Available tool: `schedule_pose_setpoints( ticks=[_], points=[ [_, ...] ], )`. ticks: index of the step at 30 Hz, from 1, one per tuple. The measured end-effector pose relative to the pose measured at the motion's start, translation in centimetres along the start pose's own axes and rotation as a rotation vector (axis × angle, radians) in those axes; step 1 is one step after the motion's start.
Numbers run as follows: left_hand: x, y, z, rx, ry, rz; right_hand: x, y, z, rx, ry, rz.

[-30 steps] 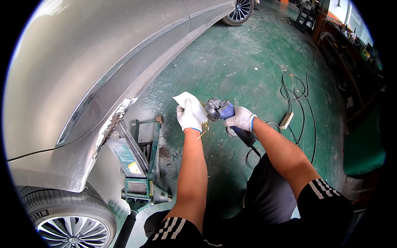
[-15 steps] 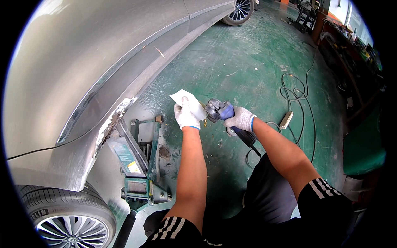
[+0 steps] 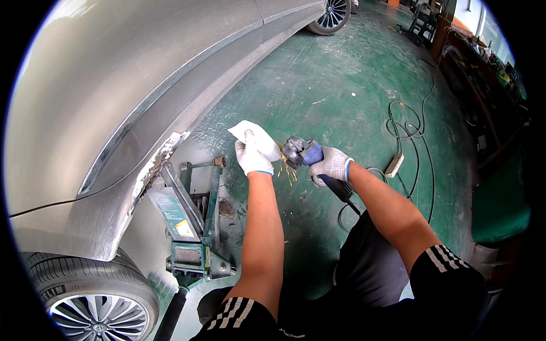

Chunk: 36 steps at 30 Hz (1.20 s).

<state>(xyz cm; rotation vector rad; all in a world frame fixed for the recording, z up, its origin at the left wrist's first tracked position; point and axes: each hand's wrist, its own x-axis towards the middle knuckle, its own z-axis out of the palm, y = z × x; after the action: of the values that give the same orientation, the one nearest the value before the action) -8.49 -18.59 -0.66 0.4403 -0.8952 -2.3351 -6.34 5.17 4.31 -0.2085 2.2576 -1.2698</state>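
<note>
My left hand, in a white glove, holds a small pale sheet-metal piece out over the green floor. My right hand, also gloved, grips a blue and black angle grinder. The grinder's disc touches the right edge of the piece, and orange sparks drop below it. The grinder's black cable runs down past my right forearm.
A grey car body with a damaged sill fills the left. A green floor jack stands under it, near the car wheel. A power strip and looped cables lie on the floor to the right.
The metal piece and my left hand have shifted slightly up and left. Sparks now fall from the grinder's disc where none showed before.
</note>
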Motion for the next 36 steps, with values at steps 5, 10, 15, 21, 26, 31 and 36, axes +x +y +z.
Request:
schedule_pose_setpoints(
  ticks=[5,10,15,21,26,31,36],
  points=[
    [0.2,0.1,-0.3,-0.137,0.055,-0.011,0.0,0.1,0.0,-0.012,-0.012,0.015],
    [0.0,-0.2,-0.3,-0.221,0.119,-0.040,0.0,0.3,0.1,0.037,-0.013,0.041],
    [0.6,-1.0,-0.8,-0.243,0.115,0.001,-0.1,0.0,-0.1,0.009,0.000,0.055],
    [0.6,0.5,-2.1,-0.469,0.008,0.014,1.1,1.2,0.2,-0.017,-0.052,0.064],
    [-0.6,5.4,-4.0,-0.519,0.118,0.184,-0.3,-2.6,2.0,-0.248,0.001,0.109],
    [-1.1,13.1,-6.4,-0.512,0.189,0.304,4.1,0.9,3.3,-0.191,-0.069,0.165],
    [-1.7,19.3,-4.1,-0.389,0.269,0.643,6.0,0.6,6.2,-0.324,-0.142,0.023]
  ],
)
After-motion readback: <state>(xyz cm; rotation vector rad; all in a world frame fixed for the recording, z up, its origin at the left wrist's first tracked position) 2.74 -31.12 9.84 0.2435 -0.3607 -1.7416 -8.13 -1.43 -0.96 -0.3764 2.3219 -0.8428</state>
